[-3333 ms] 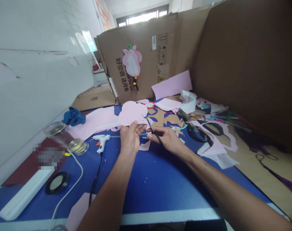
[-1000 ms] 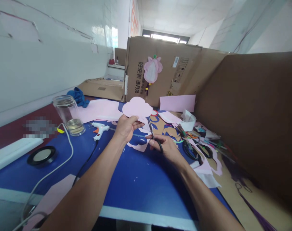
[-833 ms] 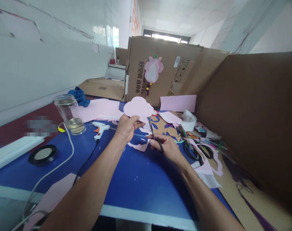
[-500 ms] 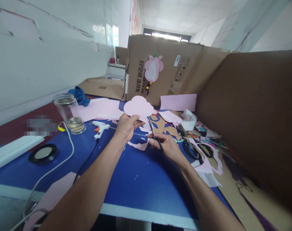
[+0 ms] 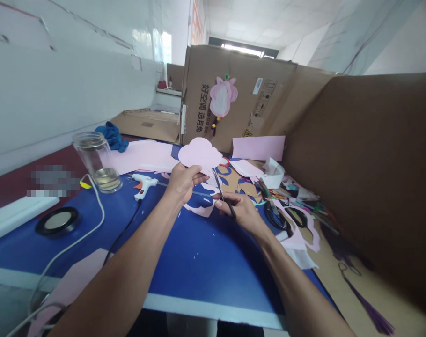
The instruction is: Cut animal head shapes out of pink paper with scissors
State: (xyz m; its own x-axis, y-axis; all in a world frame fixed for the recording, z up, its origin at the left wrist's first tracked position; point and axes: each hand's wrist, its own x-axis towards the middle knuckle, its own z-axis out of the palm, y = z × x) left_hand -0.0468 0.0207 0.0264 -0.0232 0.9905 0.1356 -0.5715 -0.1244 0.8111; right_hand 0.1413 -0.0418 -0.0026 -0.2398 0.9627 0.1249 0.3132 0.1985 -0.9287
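While the fingers of the left hand [image 5: 181,183] pinch the lower edge of the pink cloud-shaped paper [image 5: 200,152], which rises beyond their tips, the fingers of the right hand [image 5: 243,210] grip the scissors [image 5: 220,189], blades angled toward the paper; left of the left fingers lies a glue gun [image 5: 144,186]; farther left stands a glass jar [image 5: 97,161]; beyond both hands rises cardboard [image 5: 274,117].

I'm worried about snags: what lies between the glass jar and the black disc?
In the head view, a white cable curves between the glass jar and the black disc.
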